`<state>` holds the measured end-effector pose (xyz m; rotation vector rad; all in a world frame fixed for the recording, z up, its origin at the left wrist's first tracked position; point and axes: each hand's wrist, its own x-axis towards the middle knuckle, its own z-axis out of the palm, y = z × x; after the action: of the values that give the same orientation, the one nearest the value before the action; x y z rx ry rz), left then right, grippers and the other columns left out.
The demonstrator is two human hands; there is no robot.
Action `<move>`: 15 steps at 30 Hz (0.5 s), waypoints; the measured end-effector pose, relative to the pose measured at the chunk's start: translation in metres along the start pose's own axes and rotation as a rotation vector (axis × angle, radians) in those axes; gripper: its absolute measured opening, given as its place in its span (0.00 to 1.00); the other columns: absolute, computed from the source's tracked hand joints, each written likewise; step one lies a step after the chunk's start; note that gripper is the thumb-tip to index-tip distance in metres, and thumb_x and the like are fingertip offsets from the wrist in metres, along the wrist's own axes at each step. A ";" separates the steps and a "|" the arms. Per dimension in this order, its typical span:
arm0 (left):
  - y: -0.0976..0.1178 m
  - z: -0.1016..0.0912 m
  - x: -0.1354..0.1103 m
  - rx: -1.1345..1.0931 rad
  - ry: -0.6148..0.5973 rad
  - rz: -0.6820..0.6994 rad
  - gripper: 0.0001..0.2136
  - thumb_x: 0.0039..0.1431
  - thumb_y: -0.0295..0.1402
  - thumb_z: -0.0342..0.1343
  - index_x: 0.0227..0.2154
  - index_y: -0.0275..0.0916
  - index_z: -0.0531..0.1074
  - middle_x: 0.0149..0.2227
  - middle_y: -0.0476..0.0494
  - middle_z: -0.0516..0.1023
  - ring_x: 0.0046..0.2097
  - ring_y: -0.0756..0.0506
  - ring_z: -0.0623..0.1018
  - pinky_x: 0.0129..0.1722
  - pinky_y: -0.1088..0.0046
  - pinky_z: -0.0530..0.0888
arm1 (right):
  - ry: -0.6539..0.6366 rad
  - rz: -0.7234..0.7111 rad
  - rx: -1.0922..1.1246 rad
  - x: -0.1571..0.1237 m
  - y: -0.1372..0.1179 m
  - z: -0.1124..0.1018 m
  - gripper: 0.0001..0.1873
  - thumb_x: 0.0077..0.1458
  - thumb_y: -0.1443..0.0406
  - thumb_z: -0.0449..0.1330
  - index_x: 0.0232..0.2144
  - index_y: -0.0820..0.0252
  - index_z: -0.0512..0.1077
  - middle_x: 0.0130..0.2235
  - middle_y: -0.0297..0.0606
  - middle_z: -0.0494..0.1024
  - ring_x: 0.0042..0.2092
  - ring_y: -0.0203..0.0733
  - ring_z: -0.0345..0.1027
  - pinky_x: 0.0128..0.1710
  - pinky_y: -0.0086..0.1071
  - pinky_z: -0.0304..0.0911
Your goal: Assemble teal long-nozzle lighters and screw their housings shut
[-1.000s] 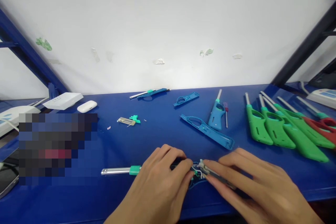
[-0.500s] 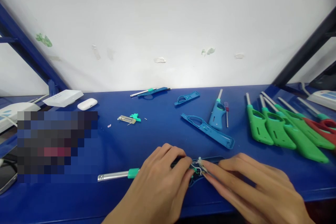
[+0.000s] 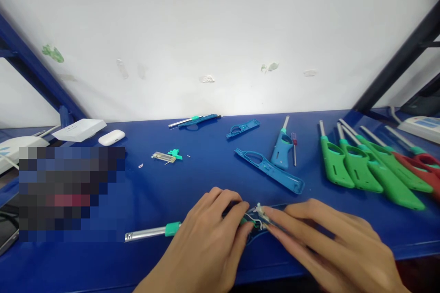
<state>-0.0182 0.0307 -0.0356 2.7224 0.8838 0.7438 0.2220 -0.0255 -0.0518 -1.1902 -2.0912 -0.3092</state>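
Lighter (image 3: 173,229) lies open between my hands; cover off, curled white wire (image 3: 258,222) exposed, so I judge it not yet closed. My right hand (image 3: 330,238) pinches a pale fitting (image 3: 260,211); my left hand (image 3: 209,233) bends over the casing (image 3: 278,207), its grip hidden. Left of it juts a shiny metal tube (image 3: 146,234); beyond the right, a hollow blue plastic shell (image 3: 271,172).

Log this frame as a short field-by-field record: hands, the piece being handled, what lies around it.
left hand: gripping the opened blue lighter
right hand: pinching a pale-tipped part near a white wire
metal tube: green collar, pointing left
beyond hands: blue half shell, closed blue lighter, screwdriver
right side: green lighters, red lighters
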 end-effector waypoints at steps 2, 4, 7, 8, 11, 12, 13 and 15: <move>-0.001 0.001 -0.001 -0.012 -0.019 -0.004 0.10 0.74 0.25 0.48 0.48 0.39 0.75 0.50 0.42 0.81 0.50 0.39 0.80 0.58 0.50 0.78 | 0.032 0.042 0.014 0.002 -0.002 0.000 0.12 0.68 0.68 0.62 0.50 0.52 0.81 0.38 0.34 0.84 0.34 0.35 0.81 0.37 0.26 0.76; -0.002 0.001 -0.001 -0.013 -0.022 0.003 0.10 0.73 0.23 0.49 0.48 0.39 0.75 0.50 0.41 0.80 0.51 0.38 0.80 0.58 0.50 0.78 | 0.040 0.058 0.035 0.004 -0.002 -0.001 0.11 0.66 0.68 0.64 0.48 0.52 0.82 0.38 0.34 0.84 0.34 0.35 0.81 0.35 0.26 0.76; -0.001 0.002 -0.002 -0.006 -0.014 0.014 0.11 0.74 0.23 0.48 0.48 0.38 0.75 0.50 0.41 0.80 0.51 0.38 0.79 0.58 0.50 0.78 | 0.004 0.050 0.080 0.009 -0.002 -0.003 0.10 0.65 0.67 0.65 0.47 0.53 0.82 0.37 0.35 0.84 0.34 0.36 0.81 0.32 0.26 0.75; -0.001 0.002 -0.001 -0.005 -0.015 0.011 0.11 0.74 0.23 0.48 0.49 0.38 0.75 0.50 0.41 0.80 0.51 0.38 0.79 0.58 0.50 0.78 | 0.001 0.045 0.096 0.010 -0.002 -0.003 0.09 0.66 0.67 0.64 0.46 0.53 0.82 0.36 0.35 0.84 0.33 0.36 0.81 0.31 0.26 0.75; 0.002 0.002 0.005 0.010 -0.016 -0.010 0.13 0.75 0.26 0.46 0.49 0.38 0.76 0.48 0.40 0.80 0.50 0.37 0.80 0.56 0.46 0.79 | 0.030 0.046 0.116 0.014 -0.003 -0.003 0.08 0.67 0.67 0.63 0.44 0.55 0.82 0.35 0.35 0.84 0.32 0.36 0.80 0.30 0.26 0.74; 0.002 0.003 0.008 0.016 -0.019 -0.022 0.14 0.75 0.26 0.45 0.47 0.38 0.77 0.47 0.39 0.80 0.49 0.36 0.80 0.55 0.45 0.79 | 0.040 0.048 0.117 0.014 -0.003 -0.003 0.07 0.67 0.67 0.63 0.44 0.55 0.82 0.34 0.35 0.84 0.32 0.36 0.81 0.30 0.26 0.74; 0.003 0.003 0.012 0.020 -0.024 -0.033 0.15 0.75 0.26 0.44 0.45 0.38 0.78 0.44 0.39 0.80 0.47 0.36 0.80 0.52 0.45 0.80 | 0.039 0.052 0.116 0.014 -0.003 -0.003 0.07 0.67 0.67 0.63 0.44 0.55 0.81 0.35 0.35 0.84 0.32 0.36 0.81 0.30 0.27 0.74; 0.004 0.004 0.019 0.024 -0.029 -0.072 0.16 0.75 0.26 0.45 0.41 0.38 0.79 0.40 0.40 0.79 0.43 0.36 0.80 0.46 0.47 0.81 | 0.021 0.058 0.121 0.012 -0.002 -0.002 0.08 0.66 0.67 0.64 0.46 0.55 0.81 0.36 0.35 0.85 0.33 0.36 0.82 0.32 0.27 0.75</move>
<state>-0.0009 0.0388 -0.0302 2.6989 0.9844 0.6819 0.2173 -0.0202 -0.0417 -1.1683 -2.0236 -0.1648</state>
